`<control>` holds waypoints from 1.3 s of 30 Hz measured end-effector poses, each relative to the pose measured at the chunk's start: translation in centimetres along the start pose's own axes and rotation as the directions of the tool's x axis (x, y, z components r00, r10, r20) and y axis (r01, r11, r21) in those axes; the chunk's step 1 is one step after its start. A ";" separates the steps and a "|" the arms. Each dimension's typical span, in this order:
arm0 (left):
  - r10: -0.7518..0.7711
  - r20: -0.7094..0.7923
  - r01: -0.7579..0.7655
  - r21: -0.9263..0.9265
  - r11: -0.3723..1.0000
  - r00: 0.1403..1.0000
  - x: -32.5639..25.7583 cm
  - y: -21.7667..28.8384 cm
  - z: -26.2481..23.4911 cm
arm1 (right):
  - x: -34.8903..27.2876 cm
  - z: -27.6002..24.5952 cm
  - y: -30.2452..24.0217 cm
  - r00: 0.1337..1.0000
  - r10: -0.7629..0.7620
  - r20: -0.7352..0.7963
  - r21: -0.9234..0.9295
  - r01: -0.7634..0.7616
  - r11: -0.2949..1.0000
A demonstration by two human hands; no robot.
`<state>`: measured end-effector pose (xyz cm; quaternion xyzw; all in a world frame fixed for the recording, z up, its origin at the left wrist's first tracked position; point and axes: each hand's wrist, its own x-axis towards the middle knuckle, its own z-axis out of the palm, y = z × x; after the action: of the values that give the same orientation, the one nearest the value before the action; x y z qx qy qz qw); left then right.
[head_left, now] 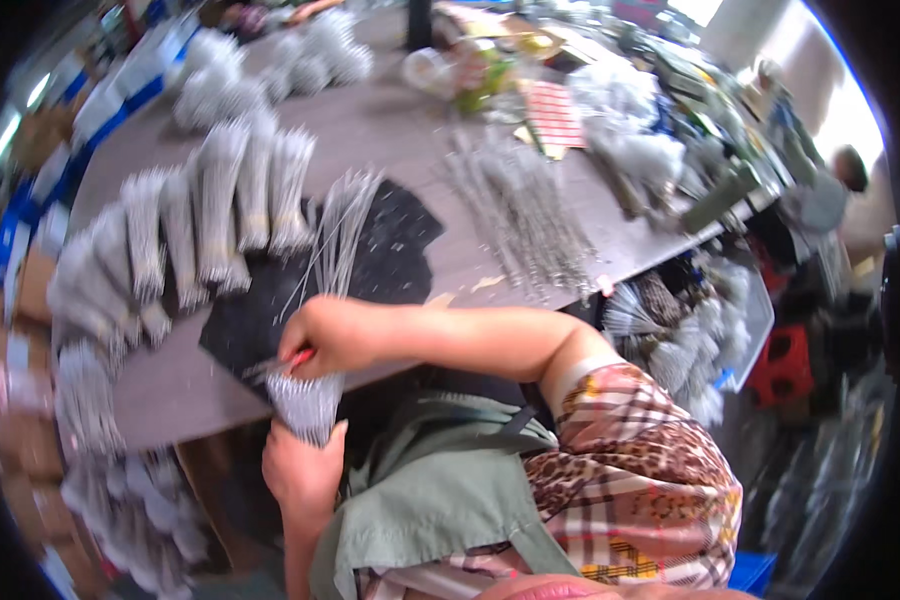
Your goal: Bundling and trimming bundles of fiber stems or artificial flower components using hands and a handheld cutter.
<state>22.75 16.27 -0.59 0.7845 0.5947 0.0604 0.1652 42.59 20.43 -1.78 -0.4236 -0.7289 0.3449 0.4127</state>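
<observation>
We see the left hand [303, 468] closed around a bundle of thin wires [305, 402] at lower centre; the right hand [330, 335] pinches a red tool [299, 357] against it; loose strands may slip off the table edge [185, 400].

Grey table [410, 130], black mat [390, 250], wire bundles [220, 200] (tied)

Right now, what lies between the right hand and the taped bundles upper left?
Head view: loose thin wires fanned across the black mat, between right hand and taped bundles.
</observation>
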 end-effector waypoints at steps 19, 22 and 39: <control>0.361 0.506 0.273 -0.802 0.531 0.784 1.3 -7.9 2.4 | -0.3 0.8 -1.3 0.978 0.127 0.166 -0.296 -0.073 0.952; 0.442 0.641 0.500 -0.767 0.402 0.628 1.6 -7.5 2.6 | -0.9 0.3 -1.7 0.970 0.158 0.187 -0.321 -0.092 0.943; 0.327 0.649 0.375 -0.702 0.605 0.687 1.5 -6.7 3.5 | -2.7 -0.6 -2.0 0.988 -0.019 0.156 -0.302 0.065 0.951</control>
<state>18.12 18.63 -6.23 0.5722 0.3977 0.0000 0.7173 43.26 17.29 -0.70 -0.4394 -0.8115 0.2500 0.2930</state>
